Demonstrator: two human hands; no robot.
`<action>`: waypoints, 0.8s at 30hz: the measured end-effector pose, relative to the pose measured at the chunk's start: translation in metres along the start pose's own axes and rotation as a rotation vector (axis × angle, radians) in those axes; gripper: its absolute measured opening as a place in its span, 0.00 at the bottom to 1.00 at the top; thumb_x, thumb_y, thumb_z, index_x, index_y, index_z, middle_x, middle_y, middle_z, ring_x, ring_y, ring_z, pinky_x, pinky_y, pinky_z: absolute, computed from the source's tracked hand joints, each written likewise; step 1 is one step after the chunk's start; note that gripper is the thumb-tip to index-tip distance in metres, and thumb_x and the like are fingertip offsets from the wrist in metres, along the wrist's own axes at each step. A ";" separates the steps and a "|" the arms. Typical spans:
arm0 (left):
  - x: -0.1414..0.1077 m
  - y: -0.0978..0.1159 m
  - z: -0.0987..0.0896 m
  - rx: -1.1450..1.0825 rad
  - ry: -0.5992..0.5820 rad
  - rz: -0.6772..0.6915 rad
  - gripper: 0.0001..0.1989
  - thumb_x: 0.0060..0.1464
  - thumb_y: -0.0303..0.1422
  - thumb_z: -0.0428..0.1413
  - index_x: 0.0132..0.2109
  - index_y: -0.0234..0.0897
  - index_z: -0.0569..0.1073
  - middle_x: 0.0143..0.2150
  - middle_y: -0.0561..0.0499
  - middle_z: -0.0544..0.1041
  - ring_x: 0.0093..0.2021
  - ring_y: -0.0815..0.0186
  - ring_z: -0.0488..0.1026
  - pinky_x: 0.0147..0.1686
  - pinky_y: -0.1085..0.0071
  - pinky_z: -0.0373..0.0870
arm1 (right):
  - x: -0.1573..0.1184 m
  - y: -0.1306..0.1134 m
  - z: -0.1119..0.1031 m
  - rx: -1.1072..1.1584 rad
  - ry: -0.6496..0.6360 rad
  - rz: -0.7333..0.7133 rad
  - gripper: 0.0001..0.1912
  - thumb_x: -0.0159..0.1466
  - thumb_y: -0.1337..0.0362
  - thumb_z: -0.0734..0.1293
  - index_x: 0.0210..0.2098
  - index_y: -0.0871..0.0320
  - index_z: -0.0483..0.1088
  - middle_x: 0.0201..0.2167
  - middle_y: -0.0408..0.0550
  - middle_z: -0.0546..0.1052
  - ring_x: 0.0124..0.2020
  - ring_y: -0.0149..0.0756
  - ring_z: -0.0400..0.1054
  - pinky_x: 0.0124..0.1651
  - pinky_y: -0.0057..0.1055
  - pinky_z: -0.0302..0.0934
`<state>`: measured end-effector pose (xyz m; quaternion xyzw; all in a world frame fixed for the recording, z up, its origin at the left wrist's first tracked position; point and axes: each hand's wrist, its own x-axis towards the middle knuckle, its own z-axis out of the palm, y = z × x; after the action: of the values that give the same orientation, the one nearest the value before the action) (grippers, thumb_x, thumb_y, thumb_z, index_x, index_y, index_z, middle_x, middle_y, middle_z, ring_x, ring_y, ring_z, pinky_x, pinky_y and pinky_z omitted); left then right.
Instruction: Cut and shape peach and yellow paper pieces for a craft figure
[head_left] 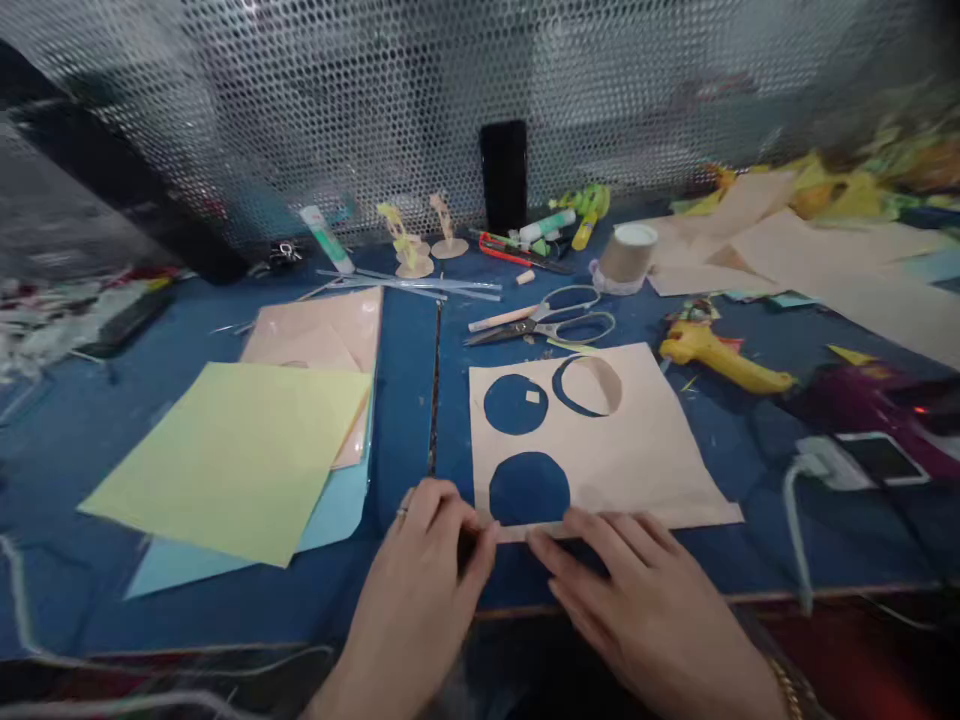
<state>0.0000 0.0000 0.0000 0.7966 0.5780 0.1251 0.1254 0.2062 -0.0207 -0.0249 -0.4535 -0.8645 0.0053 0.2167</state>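
A pale pink sheet of paper (637,450) lies on the blue table in front of me, with round holes cut out of its left half. Its near edge is turned up in a narrow fold. My left hand (427,570) pinches the near left corner of this fold between thumb and fingers. Further right along the same edge, my right hand (630,580) grips the fold, its thumb below and its fingers on top. A curled paper ring (613,385) sits at the upper right hole. Scissors (551,318) rest just beyond the sheet.
Yellow paper (240,450) overlaps blue and pink sheets on the left. A yellow hot glue gun (724,358) lies right. Behind are a glue stick (328,240), clear sticks (420,285), a paper cup (628,255) and a phone (504,175) against a perforated metal screen (360,100).
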 end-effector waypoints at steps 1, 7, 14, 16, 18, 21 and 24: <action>-0.004 0.002 0.001 0.038 0.146 0.050 0.06 0.59 0.30 0.54 0.33 0.36 0.68 0.37 0.47 0.69 0.39 0.60 0.70 0.37 0.65 0.66 | 0.000 0.000 0.000 0.000 -0.010 -0.002 0.16 0.70 0.61 0.56 0.51 0.50 0.71 0.43 0.45 0.75 0.40 0.40 0.67 0.44 0.38 0.54; -0.034 0.013 0.027 0.206 0.527 0.241 0.10 0.59 0.35 0.55 0.47 0.45 0.77 0.36 0.50 0.76 0.36 0.62 0.69 0.41 0.61 0.61 | 0.002 0.000 0.000 0.000 0.020 -0.017 0.19 0.72 0.62 0.52 0.49 0.53 0.72 0.43 0.47 0.76 0.39 0.40 0.67 0.43 0.38 0.55; -0.045 0.016 0.048 0.258 0.531 0.203 0.14 0.59 0.39 0.53 0.48 0.43 0.79 0.39 0.48 0.80 0.38 0.60 0.70 0.44 0.60 0.61 | 0.002 0.002 -0.001 0.022 0.020 -0.019 0.19 0.71 0.62 0.53 0.51 0.52 0.72 0.44 0.47 0.76 0.40 0.41 0.68 0.43 0.39 0.56; -0.043 0.016 0.046 0.235 0.531 0.205 0.14 0.59 0.39 0.53 0.48 0.42 0.79 0.41 0.48 0.81 0.40 0.60 0.71 0.45 0.60 0.61 | 0.001 0.003 -0.001 0.031 0.020 -0.022 0.18 0.71 0.62 0.53 0.52 0.52 0.71 0.43 0.47 0.76 0.39 0.41 0.68 0.43 0.39 0.56; -0.042 0.016 0.045 0.205 0.528 0.206 0.15 0.59 0.39 0.54 0.49 0.41 0.78 0.44 0.48 0.81 0.42 0.59 0.72 0.46 0.59 0.61 | 0.000 0.004 -0.001 0.042 0.019 -0.030 0.18 0.70 0.63 0.55 0.53 0.52 0.71 0.44 0.47 0.76 0.39 0.41 0.68 0.43 0.39 0.57; -0.042 0.016 0.046 0.203 0.514 0.201 0.16 0.58 0.40 0.54 0.51 0.42 0.77 0.47 0.49 0.81 0.46 0.57 0.72 0.49 0.58 0.60 | -0.001 0.005 -0.001 0.068 0.020 -0.045 0.17 0.69 0.64 0.57 0.53 0.53 0.71 0.45 0.48 0.76 0.41 0.42 0.68 0.45 0.39 0.57; -0.044 0.016 0.047 0.221 0.504 0.185 0.17 0.58 0.41 0.54 0.53 0.46 0.76 0.49 0.47 0.79 0.47 0.56 0.72 0.50 0.55 0.59 | -0.003 0.006 -0.001 0.078 0.034 -0.046 0.16 0.68 0.64 0.58 0.52 0.53 0.72 0.45 0.49 0.76 0.42 0.43 0.68 0.45 0.40 0.57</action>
<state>0.0170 -0.0492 -0.0409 0.7987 0.5258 0.2661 -0.1217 0.2131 -0.0199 -0.0262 -0.4246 -0.8701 0.0263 0.2487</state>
